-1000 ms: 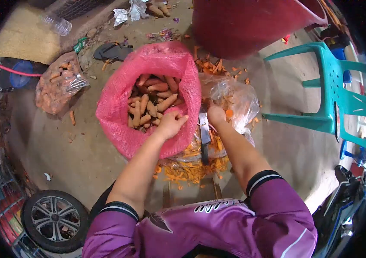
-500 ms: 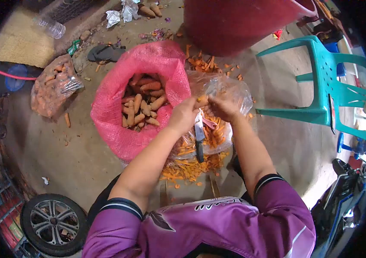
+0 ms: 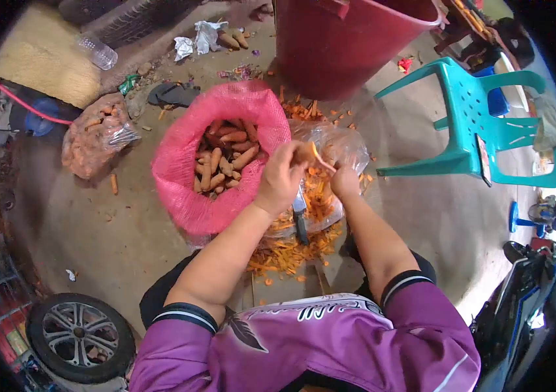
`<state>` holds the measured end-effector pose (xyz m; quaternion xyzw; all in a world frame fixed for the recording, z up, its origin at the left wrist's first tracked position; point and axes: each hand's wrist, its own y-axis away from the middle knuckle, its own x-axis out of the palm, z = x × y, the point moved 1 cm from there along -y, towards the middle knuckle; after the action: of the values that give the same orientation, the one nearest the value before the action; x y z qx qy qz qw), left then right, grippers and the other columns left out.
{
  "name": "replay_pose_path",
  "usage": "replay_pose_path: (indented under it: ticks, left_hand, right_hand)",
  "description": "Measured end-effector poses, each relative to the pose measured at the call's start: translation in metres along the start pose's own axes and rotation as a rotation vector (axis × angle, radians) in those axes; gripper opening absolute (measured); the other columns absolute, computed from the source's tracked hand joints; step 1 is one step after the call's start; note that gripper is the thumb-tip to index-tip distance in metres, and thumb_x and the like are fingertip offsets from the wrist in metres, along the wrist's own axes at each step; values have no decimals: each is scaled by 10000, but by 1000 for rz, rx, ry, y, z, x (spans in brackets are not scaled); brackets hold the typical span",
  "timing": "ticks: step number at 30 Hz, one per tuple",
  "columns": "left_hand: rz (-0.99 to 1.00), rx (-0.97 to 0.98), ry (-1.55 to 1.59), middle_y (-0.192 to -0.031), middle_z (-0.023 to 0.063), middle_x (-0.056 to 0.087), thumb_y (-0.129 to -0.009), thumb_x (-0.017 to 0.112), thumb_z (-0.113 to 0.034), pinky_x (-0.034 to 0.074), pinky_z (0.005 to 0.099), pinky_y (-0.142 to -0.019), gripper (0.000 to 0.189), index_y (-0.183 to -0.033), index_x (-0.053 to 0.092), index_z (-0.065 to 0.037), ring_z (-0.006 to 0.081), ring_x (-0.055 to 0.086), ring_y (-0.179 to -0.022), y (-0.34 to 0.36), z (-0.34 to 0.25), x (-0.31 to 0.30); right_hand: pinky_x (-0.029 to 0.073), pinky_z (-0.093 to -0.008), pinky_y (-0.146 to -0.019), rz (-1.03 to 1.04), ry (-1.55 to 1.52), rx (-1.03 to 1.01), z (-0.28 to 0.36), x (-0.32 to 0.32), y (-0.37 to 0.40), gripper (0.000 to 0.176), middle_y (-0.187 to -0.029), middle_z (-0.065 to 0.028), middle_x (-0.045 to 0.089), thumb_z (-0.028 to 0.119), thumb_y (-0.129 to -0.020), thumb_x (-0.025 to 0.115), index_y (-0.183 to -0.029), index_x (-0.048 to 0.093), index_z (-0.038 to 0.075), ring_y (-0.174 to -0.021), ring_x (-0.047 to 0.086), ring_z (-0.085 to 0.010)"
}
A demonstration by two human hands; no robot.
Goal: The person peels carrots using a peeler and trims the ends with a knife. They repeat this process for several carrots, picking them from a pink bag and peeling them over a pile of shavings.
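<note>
Left hand gripping carrot, dull brown, orange along one edge; right hand pinching slim pink tool.

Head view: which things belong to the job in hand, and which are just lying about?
In the job:
partly peeled carrot in the left hand
pink tool, apparently a peeler, in the right hand
pink sack of carrots
orange peelings
knife, probably

Apparently just lying or standing about:
clear bottle
wheel
green chair
crumpled white scrap
</note>
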<state>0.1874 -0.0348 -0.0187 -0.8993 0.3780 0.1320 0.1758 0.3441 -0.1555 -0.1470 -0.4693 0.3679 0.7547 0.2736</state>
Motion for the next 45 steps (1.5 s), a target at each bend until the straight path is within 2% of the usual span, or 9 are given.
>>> replay_pose_path:
  ticks: [2, 6, 12, 17, 21, 24, 29, 39, 45]
  left_hand:
    - [9, -450, 465, -894, 76, 531, -825, 452, -52, 425, 281, -693, 236, -1060, 429, -41, 153, 528, -778, 5, -19, -2]
    - [175, -675, 1072, -876, 84, 529, -859, 393, -125, 437, 276, -616, 256, -1106, 375, -61, 143, 512, -688, 29, -35, -31]
    - [186, -662, 1168, -962, 149, 524, -834, 362, -60, 474, 300, -688, 421, -1245, 276, -87, 209, 551, -821, 85, -99, -63]
    - [201, -637, 1287, -1071, 181, 496, -798, 367, -36, 469, 328, -738, 424, -1220, 319, -30, 276, 542, -937, 109, -102, -64]
    - [244, -688, 1012, -1163, 178, 441, -764, 393, -49, 471, 312, -751, 459, -1213, 334, 22, 283, 504, -1010, 107, -88, -55]
    - [333, -710, 1458, -1195, 174, 422, -738, 444, -47, 461, 292, -763, 491, -1204, 331, 55, 277, 465, -1076, 98, -90, -50]
    - [357, -382, 1088, -1191, 154, 442, -733, 552, -81, 432, 224, -746, 546, -1215, 331, 47, 230, 456, -1096, 85, -95, -40]
    - [164, -701, 1211, -913, 112, 558, -872, 437, -233, 442, 234, -621, 311, -1080, 443, -2, 147, 547, -737, 74, -70, -25]
    - [212, -856, 1362, -751, 34, 483, -891, 363, -321, 429, 241, -576, 384, -1079, 462, -2, 136, 488, -649, 82, -53, -12]
  right_hand:
    - [484, -318, -598, 163, -360, -5, 20, -53, 16, 278, -816, -127, 594, 125, -752, 508, -1023, 537, 74, -692, 593, -208]
    - [466, -249, -543, 484, -911, -10, 36, -123, 64, 394, -815, -93, 587, 107, -761, 496, -1153, 466, 77, -660, 575, -139]
    - [478, -252, -573, 785, -1552, -230, 49, -192, 158, 521, -909, -112, 574, 122, -716, 604, -1184, 398, 20, -750, 567, -135]
    - [436, -240, -614, 173, -827, -467, 51, -184, 162, 151, -736, -33, 589, 78, -711, 659, -820, 577, 14, -678, 541, -94]
    - [446, -262, -590, -14, -1157, -366, 53, -175, 144, 188, -740, -40, 579, 188, -770, 616, -839, 542, 30, -666, 542, -109]
    - [472, -315, -597, 286, -1755, -8, 52, -170, 131, 229, -734, -53, 557, 259, -816, 552, -898, 489, 54, -658, 556, -171]
    - [462, -344, -625, 283, -1966, 247, 53, -153, 117, 235, -722, -34, 495, 326, -840, 491, -914, 456, 105, -705, 532, -179]
    - [488, -364, -478, 432, -1802, 279, 59, -166, 106, 416, -687, -163, 559, 396, -853, 406, -1010, 359, 14, -570, 572, -261]
    - [470, -357, -513, 433, -1802, 118, 54, -149, 104, 428, -636, -82, 502, 429, -841, 404, -979, 434, 25, -596, 533, -212]
